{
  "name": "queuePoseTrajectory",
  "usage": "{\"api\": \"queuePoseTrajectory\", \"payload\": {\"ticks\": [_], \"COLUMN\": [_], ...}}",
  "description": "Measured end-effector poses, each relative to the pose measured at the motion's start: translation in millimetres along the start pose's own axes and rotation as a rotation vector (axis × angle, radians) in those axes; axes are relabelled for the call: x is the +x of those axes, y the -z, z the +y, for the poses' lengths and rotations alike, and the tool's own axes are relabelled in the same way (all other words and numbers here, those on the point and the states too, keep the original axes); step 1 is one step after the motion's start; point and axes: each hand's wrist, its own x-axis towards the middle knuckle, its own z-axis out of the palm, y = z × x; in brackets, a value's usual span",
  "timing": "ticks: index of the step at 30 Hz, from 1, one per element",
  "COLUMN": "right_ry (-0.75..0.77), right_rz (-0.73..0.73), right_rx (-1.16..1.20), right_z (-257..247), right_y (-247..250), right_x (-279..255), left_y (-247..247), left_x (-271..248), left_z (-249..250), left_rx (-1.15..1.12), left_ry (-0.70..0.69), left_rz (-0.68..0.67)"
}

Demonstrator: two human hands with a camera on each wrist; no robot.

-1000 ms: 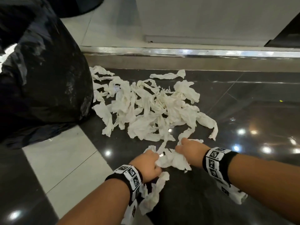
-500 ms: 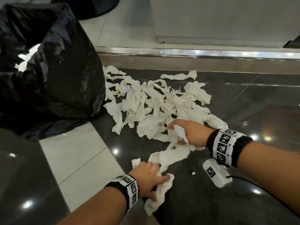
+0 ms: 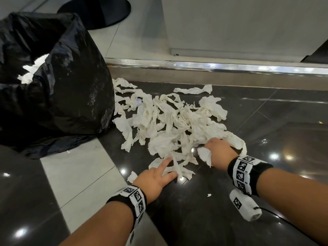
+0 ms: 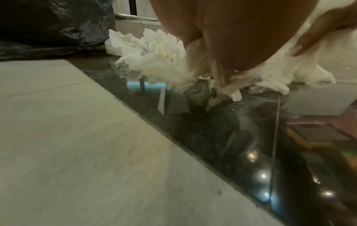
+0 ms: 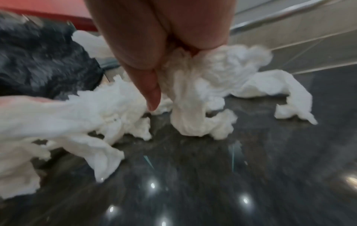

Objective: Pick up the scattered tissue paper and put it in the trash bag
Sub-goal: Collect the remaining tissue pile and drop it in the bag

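A: Head view: where is the tissue paper [image 3: 170, 125]?
B: Heaped on dark floor [image 3: 266, 121], touching the black trash bag [image 3: 58, 89].
A: And the 2 hands?
B: Left hand [image 3: 154, 180] lays straight fingers on a strip. Right hand [image 3: 220, 151] clutches a wad; its fingertips are hidden, and the wrist view is blurred.

The trash bag [image 3: 58, 96] stands on the floor [image 3: 266, 121] at the left, with some tissue inside its mouth. The tissue paper pile [image 3: 170, 125] lies just right of it, touching its base. Behind both runs a metal threshold strip [image 3: 230, 67]. In front of the pile, the left hand [image 3: 156, 178] rests on its near edge; the right hand [image 3: 220, 151] sits at its right edge.
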Motion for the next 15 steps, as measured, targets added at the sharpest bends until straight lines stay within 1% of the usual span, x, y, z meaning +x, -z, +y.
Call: {"api": "queuePoseTrajectory", "payload": {"ticks": [3, 5, 6, 9, 12, 15], "right_ry": [0.038, 0.065, 0.077, 0.119, 0.070, 0.047], "right_rz": [-0.186, -0.235, -0.230, -0.126, 0.018, 0.156], "right_rx": [-0.100, -0.141, -0.141, -0.013, 0.216, 0.396], "right_z": [-3, -7, -9, -13, -18, -24], "right_y": [-16, -24, -26, -23, -11, 4], "right_x": [-4, -5, -5, 1, 9, 11], "left_y": [-3, -5, -6, -1, 9, 15], "left_x": [2, 4, 5, 6, 11, 15], "left_z": [1, 1, 1, 2, 4, 1], "left_rx": [0.020, 0.004, 0.001, 0.005, 0.038, 0.030], "left_ry": [0.027, 0.058, 0.070, 0.088, 0.094, 0.119], "left_rz": [-0.102, -0.162, -0.161, -0.118, -0.136, -0.100]}}
